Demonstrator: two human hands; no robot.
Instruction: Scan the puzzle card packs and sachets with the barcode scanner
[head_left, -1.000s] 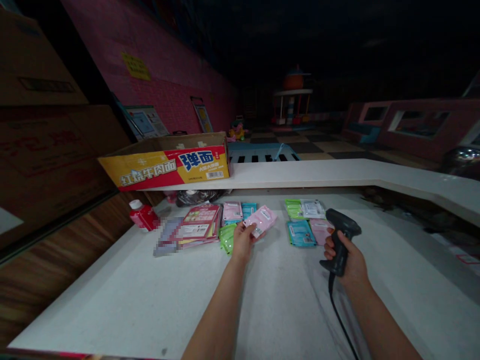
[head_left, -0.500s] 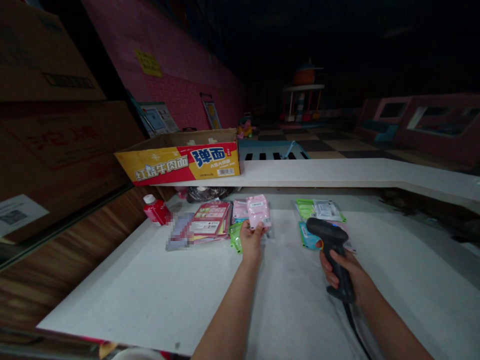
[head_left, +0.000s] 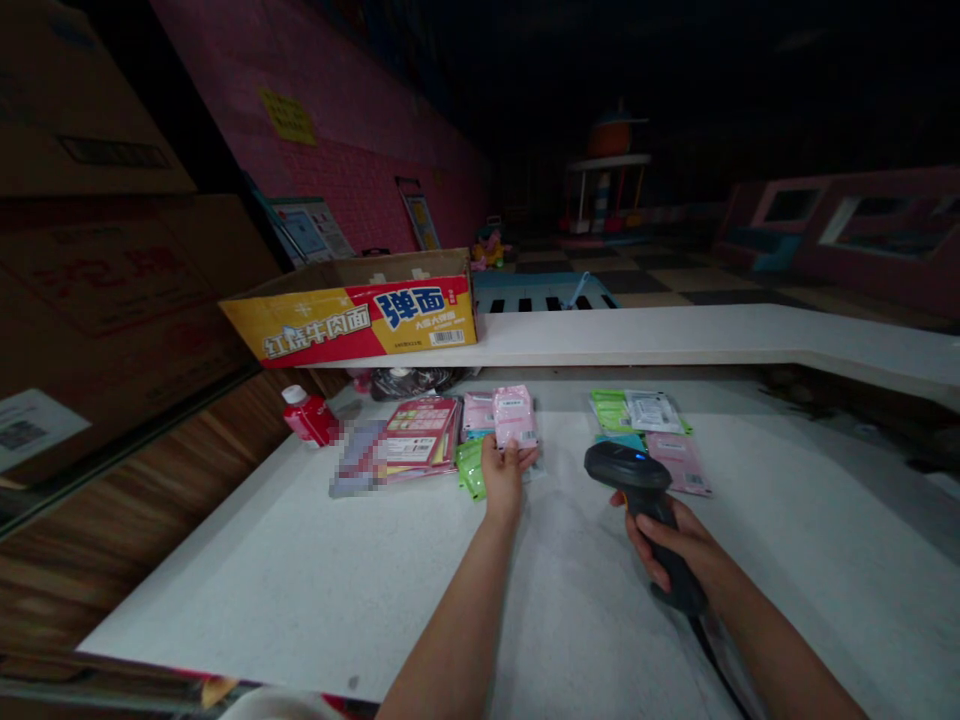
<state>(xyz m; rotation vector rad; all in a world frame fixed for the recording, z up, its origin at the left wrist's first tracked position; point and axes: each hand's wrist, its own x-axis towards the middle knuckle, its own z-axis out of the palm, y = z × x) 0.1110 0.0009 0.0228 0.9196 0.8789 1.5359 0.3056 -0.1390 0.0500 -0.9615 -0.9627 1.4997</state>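
Left hand (head_left: pixel 502 478) pinched the pink packet (head_left: pixel 514 416) in its grip, long axis pointing away (label up), over the counter's (head_left: pixel 300 580) far part; right hand (head_left: pixel 679 555), grip closed round the scanner (head_left: pixel 628 468), aimed its nose left

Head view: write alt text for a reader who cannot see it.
The left hand holds a pink packet over a white counter; the right hand grips a black barcode scanner beside it. More coloured packets lie beyond, and a noodle carton sits on the raised ledge.
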